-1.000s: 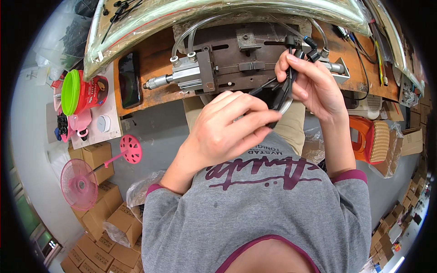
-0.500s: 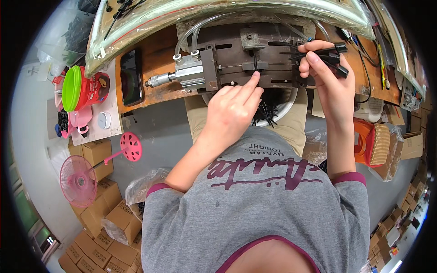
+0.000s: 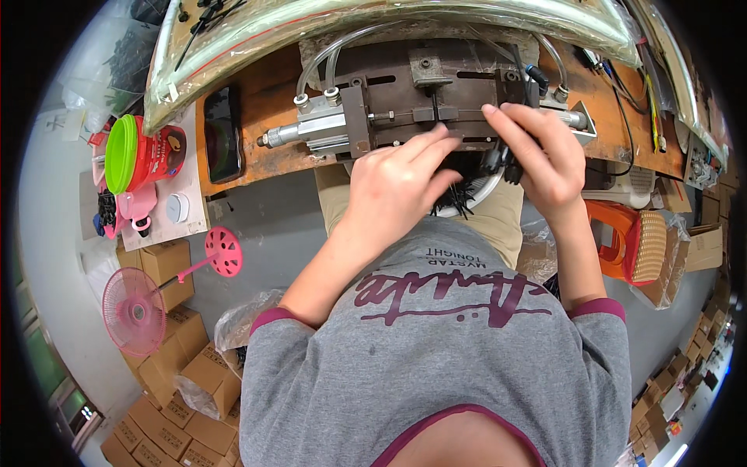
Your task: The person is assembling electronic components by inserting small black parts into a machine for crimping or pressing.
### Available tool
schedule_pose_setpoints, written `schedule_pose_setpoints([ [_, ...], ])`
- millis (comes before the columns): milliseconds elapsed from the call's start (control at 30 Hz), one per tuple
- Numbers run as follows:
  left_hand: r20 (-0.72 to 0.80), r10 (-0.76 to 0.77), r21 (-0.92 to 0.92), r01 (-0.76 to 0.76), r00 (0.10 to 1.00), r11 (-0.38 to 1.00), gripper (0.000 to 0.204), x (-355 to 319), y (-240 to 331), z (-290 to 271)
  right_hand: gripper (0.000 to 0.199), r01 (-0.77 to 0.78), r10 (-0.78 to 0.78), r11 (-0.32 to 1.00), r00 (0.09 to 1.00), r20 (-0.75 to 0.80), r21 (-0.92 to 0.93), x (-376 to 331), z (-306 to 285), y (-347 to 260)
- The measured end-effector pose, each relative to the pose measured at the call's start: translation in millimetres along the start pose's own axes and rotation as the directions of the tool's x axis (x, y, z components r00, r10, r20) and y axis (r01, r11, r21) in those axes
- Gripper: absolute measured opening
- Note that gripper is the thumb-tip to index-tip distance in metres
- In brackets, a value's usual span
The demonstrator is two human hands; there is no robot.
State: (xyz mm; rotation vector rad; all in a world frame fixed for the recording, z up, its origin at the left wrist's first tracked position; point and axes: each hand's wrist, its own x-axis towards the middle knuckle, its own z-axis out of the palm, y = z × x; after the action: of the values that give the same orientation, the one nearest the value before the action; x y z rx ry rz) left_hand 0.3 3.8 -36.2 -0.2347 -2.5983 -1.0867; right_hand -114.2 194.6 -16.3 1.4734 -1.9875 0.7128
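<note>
My right hand (image 3: 548, 159) grips a bunch of black parts (image 3: 503, 162), fingers closed round them; dark ends hang below, just left of my palm. Index finger stretched out left, tip at the thin rod (image 3: 473, 110) on the right side of the fixture; touching or just over it, can't tell. My left hand (image 3: 397, 183) is loose, thumb well apart from the fingers, nothing seen in it. Its fingertips sit just below the small dark block (image 3: 434, 114) at mid-fixture; contact unclear. A thin black piece (image 3: 435, 96) stands out from that block toward the upper bracket (image 3: 426, 68).

Fixture is a dark metal plate (image 3: 393, 97) on the wooden bench (image 3: 264, 101), silver cylinder (image 3: 324, 124) at its left end, clear tubes (image 3: 311, 66) curving up from there. White bowl (image 3: 492, 187) at my lap, under the bench edge, partly hidden by my hands, more black pieces (image 3: 461, 198) inside. Left of fixture: black phone (image 3: 223, 136) flat on the bench, then red tub (image 3: 163, 152) with green rim. Orange stool (image 3: 615, 233) low on my right.
</note>
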Motion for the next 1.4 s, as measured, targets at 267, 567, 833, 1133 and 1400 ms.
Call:
schedule_pose_setpoints([
  [267,-0.095,-0.051,-0.395,0.010,0.994,0.919,0.031,-3.1,22.4,-14.4,0.046,0.127,-0.127,0.990,0.992,-0.001,-0.057,2.6,11.1,-8.0],
  [567,-0.102,0.167,0.356,-0.121,0.981,0.926,0.026,-9.7,-9.1,17.4,0.042,-0.068,0.081,0.992,0.990,-0.116,0.106,-6.6,14.5,-1.8],
  [833,-0.040,0.126,0.414,-0.099,0.991,0.905,0.025,-0.6,-8.8,15.7,0.034,-0.073,0.086,0.992,0.989,-0.123,0.104,-11.0,12.0,-4.3],
  [1133,-0.064,-0.112,-0.469,0.069,0.992,0.881,0.032,2.6,14.0,-1.7,0.038,0.087,-0.083,0.995,0.994,-0.076,0.048,-13.9,14.7,-11.3],
  [1400,-0.134,0.052,0.081,-0.041,0.990,0.996,0.028,-10.7,2.8,-2.1,0.035,-0.076,0.086,0.994,0.987,-0.135,0.082,-12.4,15.2,-8.7],
])
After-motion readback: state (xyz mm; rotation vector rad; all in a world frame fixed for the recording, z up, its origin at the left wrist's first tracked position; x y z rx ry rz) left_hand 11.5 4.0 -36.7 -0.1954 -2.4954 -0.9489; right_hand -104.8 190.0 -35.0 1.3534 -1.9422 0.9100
